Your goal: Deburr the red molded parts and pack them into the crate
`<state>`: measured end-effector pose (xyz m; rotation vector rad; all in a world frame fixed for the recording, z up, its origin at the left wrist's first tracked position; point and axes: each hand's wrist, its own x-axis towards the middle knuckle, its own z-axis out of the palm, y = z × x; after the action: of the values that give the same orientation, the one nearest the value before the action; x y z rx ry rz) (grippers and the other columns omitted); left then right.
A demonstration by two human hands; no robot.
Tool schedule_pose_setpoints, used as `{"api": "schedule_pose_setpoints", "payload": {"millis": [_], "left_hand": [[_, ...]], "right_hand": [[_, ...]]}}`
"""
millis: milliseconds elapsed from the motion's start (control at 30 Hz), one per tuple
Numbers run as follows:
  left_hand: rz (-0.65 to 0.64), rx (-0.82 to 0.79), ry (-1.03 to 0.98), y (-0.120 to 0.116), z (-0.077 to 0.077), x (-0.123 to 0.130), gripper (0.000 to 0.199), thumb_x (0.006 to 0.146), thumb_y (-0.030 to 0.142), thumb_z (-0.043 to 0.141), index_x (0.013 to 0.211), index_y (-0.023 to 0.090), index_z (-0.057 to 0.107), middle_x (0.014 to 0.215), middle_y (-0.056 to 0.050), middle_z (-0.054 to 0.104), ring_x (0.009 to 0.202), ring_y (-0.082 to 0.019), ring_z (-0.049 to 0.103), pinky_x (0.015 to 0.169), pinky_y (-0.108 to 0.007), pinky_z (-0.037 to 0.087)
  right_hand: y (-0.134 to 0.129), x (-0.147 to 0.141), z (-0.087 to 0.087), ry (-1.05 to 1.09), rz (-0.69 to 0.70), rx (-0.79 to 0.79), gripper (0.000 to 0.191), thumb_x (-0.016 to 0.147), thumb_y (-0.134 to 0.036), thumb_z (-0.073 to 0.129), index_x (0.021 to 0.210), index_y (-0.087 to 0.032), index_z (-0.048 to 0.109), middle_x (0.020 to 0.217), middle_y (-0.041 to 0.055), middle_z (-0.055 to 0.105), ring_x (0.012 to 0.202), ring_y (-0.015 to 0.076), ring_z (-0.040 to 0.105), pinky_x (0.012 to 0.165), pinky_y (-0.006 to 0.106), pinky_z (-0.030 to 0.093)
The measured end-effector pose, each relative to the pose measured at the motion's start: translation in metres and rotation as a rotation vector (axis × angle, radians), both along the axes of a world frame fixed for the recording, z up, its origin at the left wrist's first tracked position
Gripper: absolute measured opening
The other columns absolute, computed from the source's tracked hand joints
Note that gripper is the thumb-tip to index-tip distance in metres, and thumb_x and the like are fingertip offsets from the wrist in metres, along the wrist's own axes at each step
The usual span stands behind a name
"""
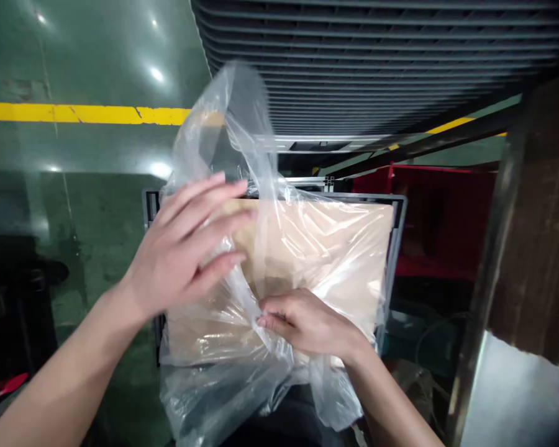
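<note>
A clear plastic bag [307, 242] lies over a flat tan sheet, perhaps cardboard [349, 223], inside a grey crate [398, 248]. My right hand [302, 320] pinches a gathered fold of the bag near the middle of the sheet. Above and to the left, my left hand [186, 239] is spread, fingers apart, over the bag's loose upper part. That upper part stands up in a loop beyond the crate's far edge. More loose plastic hangs over the near side. What lies beneath the tan sheet is hidden.
A dark ribbed panel [377, 62] spans the top right. On the right stand a brown post-like surface [535, 236] and a red bin-like object [442, 217]. A yellow line [93, 114] crosses the green floor [97, 49]. Dark equipment [18, 310] is at the left.
</note>
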<state>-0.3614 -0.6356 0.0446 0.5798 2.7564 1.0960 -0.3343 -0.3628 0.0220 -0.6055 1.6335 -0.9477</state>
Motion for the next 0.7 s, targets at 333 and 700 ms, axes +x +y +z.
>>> {"api": "schedule_pose_setpoints", "payload": {"millis": [333,700], "left_hand": [[-0.161,0.479,-0.928,0.012,-0.057,0.066,0.071,0.091,0.064,0.068,0.148,0.025,0.052,0.132,-0.012,0.072,0.117,-0.032,0.071,0.102,-0.045,0.058],[-0.44,-0.006,-0.79,0.045,-0.036,0.084,0.038,0.091,0.015,0.057,0.127,0.025,0.068,0.117,-0.008,0.077,0.101,-0.027,0.074,0.081,-0.037,0.059]], "right_hand": [[-0.011,-0.037,-0.024,-0.036,-0.542,0.034,0.042,0.105,-0.051,0.055,0.079,-0.019,0.064,0.067,-0.0053,0.052,0.062,0.0106,0.047,0.059,0.026,0.036],[-0.035,-0.032,-0.07,0.142,-0.245,-0.109,0.044,0.1,-0.036,0.062,0.143,-0.03,0.061,0.144,0.005,0.066,0.128,0.0221,0.063,0.106,0.037,0.051]]}}
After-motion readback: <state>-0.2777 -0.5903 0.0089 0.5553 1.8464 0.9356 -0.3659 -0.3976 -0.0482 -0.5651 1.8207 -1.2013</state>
